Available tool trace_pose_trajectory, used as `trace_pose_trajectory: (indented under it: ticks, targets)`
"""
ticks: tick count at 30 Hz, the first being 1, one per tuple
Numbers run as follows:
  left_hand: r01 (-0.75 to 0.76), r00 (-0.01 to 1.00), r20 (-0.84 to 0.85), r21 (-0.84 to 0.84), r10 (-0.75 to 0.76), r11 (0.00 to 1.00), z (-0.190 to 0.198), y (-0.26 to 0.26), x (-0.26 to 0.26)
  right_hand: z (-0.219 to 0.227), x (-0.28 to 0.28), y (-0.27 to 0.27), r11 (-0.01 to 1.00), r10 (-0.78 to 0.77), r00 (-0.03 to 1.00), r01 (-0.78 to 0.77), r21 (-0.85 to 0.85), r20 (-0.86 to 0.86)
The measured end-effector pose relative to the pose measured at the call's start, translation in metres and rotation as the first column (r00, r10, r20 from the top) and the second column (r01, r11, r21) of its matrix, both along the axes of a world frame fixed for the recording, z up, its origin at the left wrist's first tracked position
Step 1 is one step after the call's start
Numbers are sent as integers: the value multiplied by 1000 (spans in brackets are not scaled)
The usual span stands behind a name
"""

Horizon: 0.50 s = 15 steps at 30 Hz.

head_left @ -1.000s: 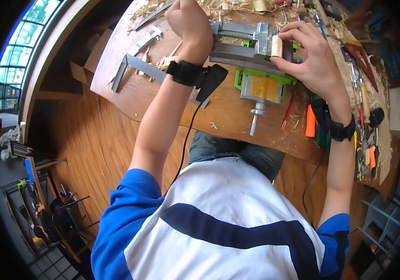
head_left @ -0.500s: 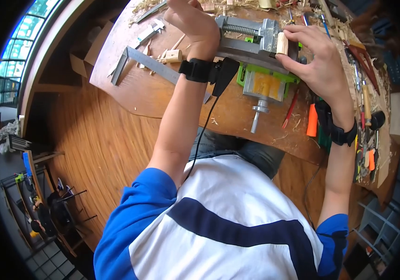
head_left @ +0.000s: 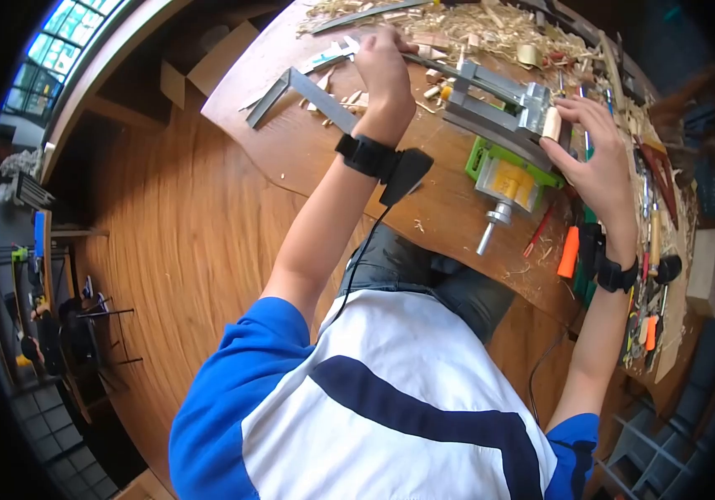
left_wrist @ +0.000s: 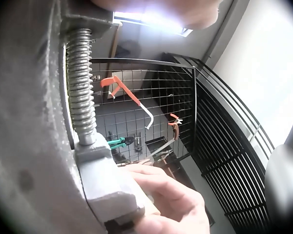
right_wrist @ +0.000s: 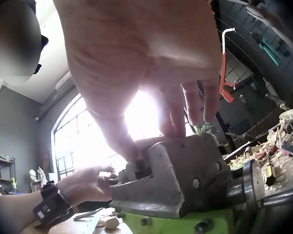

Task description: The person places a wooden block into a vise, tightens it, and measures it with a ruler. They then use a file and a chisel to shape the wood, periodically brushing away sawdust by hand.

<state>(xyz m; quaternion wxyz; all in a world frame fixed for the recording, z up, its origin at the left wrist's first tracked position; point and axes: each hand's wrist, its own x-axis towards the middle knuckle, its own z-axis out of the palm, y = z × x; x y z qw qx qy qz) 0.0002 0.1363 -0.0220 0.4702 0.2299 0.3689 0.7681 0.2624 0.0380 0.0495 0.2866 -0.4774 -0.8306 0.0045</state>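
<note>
My right hand (head_left: 595,154) pinches a short pale wooden piece (head_left: 552,123) between thumb and fingers, at the right end of the metal vise (head_left: 503,133). In the left wrist view, the vise's screw (left_wrist: 81,83) and block show beside the fingers of the right hand (left_wrist: 173,195). My left hand (head_left: 385,79) is beyond the left end of the vise, with its fingers bunched at the end of a dark rod, the vise handle (head_left: 431,64). Most of its grip is hidden; a blurred part of the left hand (left_wrist: 171,9) crosses the top of its wrist view.
A green-edged cross-slide base (head_left: 507,179) with a crank (head_left: 491,227) carries the vise. To the left lie a try square (head_left: 320,98) and calipers (head_left: 332,54). Wood shavings (head_left: 457,17) cover the back. An orange handle (head_left: 569,252) and several tools lie right.
My left hand has swung from above the vise's left end down toward the right, its fingers now at the rod. The right hand keeps its pinch on the wood. The head view has shifted.
</note>
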Motion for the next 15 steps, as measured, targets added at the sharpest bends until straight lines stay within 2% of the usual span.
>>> trace_pose_trajectory:
  ticks: [1,3,5,6,9,10,13,14,15]
  targets:
    - [59,991,-115,-55,-65,997,-9,-6,-8,0,0,0,1000,6,1000,-7,18,5]
    - [131,987,-75,-102,-139,986,-17,-19,-9,2,-3,-4,999,-10,999,8,-53,-38]
    - [177,967,-149,-190,-207,966,-17,-32,-8,4,-5,-4,995,-41,997,35,-95,-63]
    - [230,946,-183,-209,-269,950,-21,-36,-12,5,-5,-6,997,-47,999,46,-61,-19]
    - [231,847,-442,-193,-294,954,-16,-58,-10,7,-9,-11,992,-113,993,115,-59,31]
    - [282,754,-574,-158,-321,946,-16,-63,-17,9,-11,-14,986,-131,991,135,-97,40]
    - [331,445,-862,-94,-244,939,-5,-79,-36,15,-22,-24,973,-205,977,197,-122,-56]
    - [265,183,-979,-36,-87,964,-10,-83,-47,15,-25,-26,975,-214,972,207,-76,-93]
    - [279,67,-998,4,-15,960,-10,-88,-58,17,-29,-30,971,-237,964,230,-68,-120]
